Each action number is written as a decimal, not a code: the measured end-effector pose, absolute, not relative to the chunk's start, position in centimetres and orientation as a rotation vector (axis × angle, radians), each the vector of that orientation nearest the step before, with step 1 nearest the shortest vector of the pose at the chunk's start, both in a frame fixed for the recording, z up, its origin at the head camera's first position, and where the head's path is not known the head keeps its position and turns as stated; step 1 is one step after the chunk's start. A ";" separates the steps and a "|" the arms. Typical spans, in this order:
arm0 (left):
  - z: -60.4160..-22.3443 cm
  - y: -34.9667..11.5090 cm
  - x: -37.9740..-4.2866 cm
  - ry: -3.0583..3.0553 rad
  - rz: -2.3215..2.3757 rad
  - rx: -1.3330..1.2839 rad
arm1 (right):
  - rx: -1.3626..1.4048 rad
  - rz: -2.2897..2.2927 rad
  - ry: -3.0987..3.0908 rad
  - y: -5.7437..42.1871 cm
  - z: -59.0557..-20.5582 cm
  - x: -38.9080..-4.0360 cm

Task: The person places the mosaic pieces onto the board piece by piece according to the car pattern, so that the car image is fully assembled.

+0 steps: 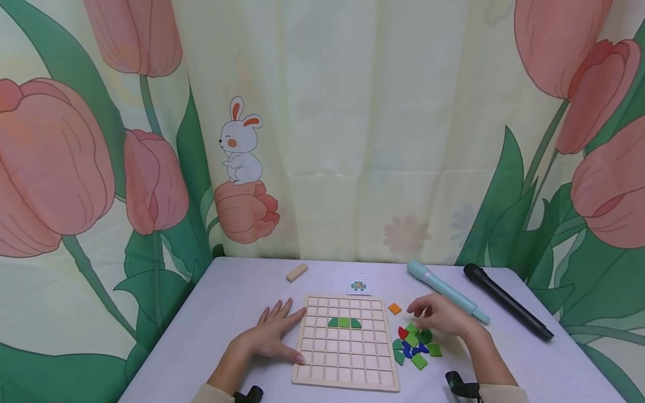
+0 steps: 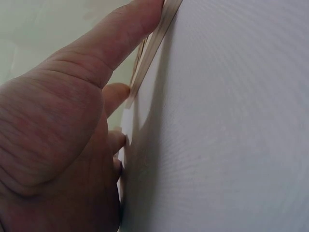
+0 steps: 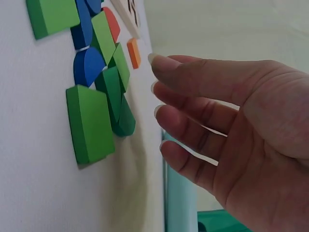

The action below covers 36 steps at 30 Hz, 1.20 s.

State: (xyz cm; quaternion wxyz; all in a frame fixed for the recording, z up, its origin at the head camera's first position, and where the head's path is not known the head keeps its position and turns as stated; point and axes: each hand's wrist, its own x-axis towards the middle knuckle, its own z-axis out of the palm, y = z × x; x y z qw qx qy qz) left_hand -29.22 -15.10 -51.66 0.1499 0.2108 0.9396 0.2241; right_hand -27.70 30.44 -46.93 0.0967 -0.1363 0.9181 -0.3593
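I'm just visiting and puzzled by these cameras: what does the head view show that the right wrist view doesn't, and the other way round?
Only the head view shows the left hand touching the board, the three green pieces on it, the picture card, the wooden block and the black rod.

Only the right wrist view shows the palm of the right hand.

Both show the right hand's bent fingers, the heap of coloured pieces, the orange piece, the teal rod and at least part of the board.

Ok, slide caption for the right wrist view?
Empty right hand near green, blue, red and orange blocks on a white table.
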 end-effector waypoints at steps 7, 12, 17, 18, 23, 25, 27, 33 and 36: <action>-51.5 -15.0 -29.1 2.696 0.649 0.593 | -0.323 -1.024 2.701 31.0 -47.1 -27.4; -51.5 -15.0 -29.0 2.706 0.649 0.596 | -0.237 -0.998 2.700 31.1 -47.3 -27.4; -51.2 -15.1 -28.8 2.712 0.662 0.635 | -0.209 -0.979 2.703 31.4 -47.5 -27.4; -51.1 -15.1 -28.8 2.713 0.667 0.642 | -0.206 -0.975 2.704 31.4 -47.5 -27.4; -51.0 -15.1 -28.7 2.710 0.660 0.642 | -0.202 -0.967 2.710 31.5 -47.5 -27.4; -51.0 -15.1 -28.7 2.715 0.651 0.635 | -0.183 -0.963 2.720 31.5 -47.5 -27.4; -51.0 -15.0 -28.7 2.715 0.647 0.629 | -0.154 -0.959 2.730 31.4 -47.5 -27.3; -51.3 -15.0 -28.9 2.713 0.639 0.616 | -0.119 -0.955 2.740 31.3 -47.6 -27.3; -51.4 -15.1 -29.0 2.714 0.636 0.618 | -0.126 -0.971 2.739 31.1 -47.7 -27.4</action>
